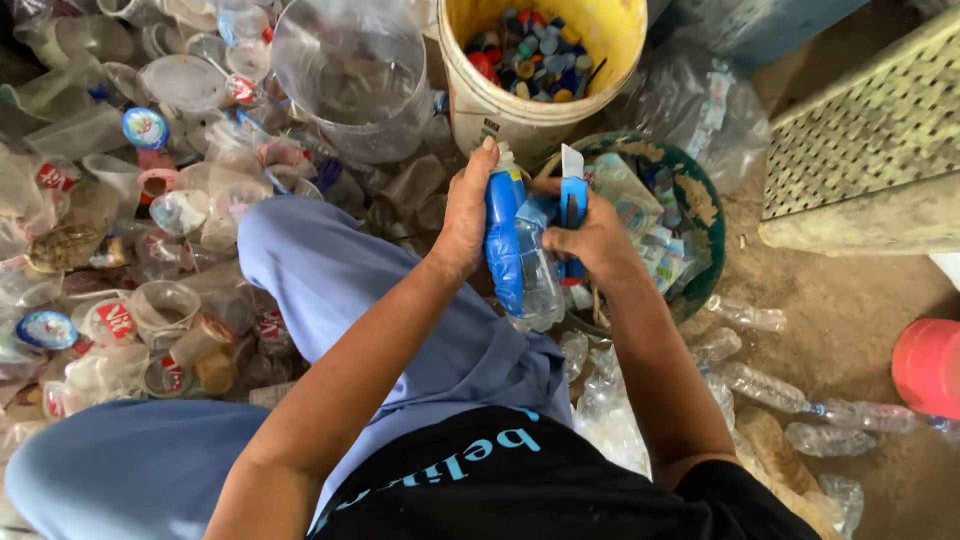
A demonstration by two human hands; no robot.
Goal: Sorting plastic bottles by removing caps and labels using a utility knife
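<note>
My left hand (466,215) grips a clear plastic bottle (535,285) with a blue label (503,245), held upright over my lap. My right hand (595,240) holds a blue-handled utility knife (572,185), its blade up beside the bottle's top. Both hands meet at the bottle, in front of a green basket (712,215) filled with peeled labels.
A yellow bucket (620,45) of coloured bottle caps stands just beyond the hands. A heap of clear plastic cups and containers (180,150) covers the left. Crushed bottles (800,400) lie on the dirt floor at right, near a red tub (928,365) and a perforated crate (870,130).
</note>
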